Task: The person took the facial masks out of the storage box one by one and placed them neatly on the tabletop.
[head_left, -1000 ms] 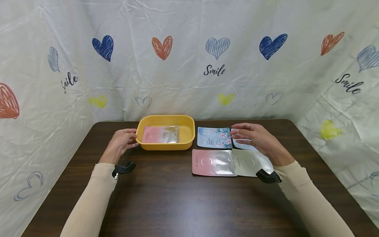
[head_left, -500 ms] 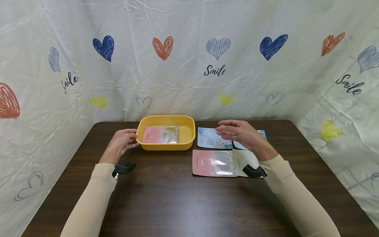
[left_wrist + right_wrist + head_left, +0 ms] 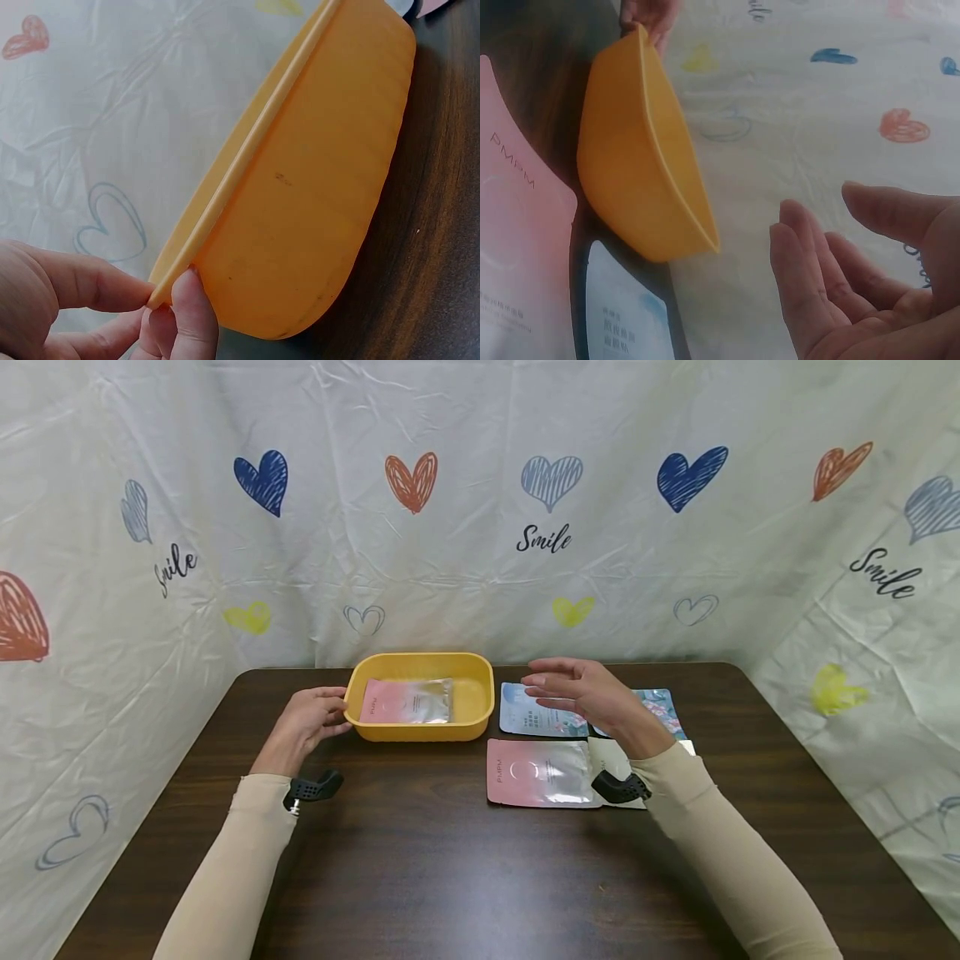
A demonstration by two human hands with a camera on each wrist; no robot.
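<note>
At the left end of a yellow plastic basin (image 3: 423, 732), my left hand (image 3: 303, 724) pinches the rim between thumb and fingers (image 3: 193, 315), as the left wrist view shows. Inside the basin lies a pink and silver sachet (image 3: 390, 702). My right hand (image 3: 588, 693) hovers over two blue floral sachets, holding nothing, its fingers extended toward the basin. The nearer-left blue sachet (image 3: 528, 714) is partly covered by that hand, and so is the right blue sachet (image 3: 662, 706). In front lie a pink sachet (image 3: 536, 772) and a pale green sachet (image 3: 609, 756), which the right wrist partly hides.
The dark wooden table (image 3: 450, 877) runs back to a white curtain (image 3: 465, 568) printed with hearts. The basin stands near the table's back edge. Black wrist cameras are strapped to both forearms.
My right hand has moved left over the blue sachets toward the basin, uncovering part of the right blue one. My left hand and the basin have stayed where they were.
</note>
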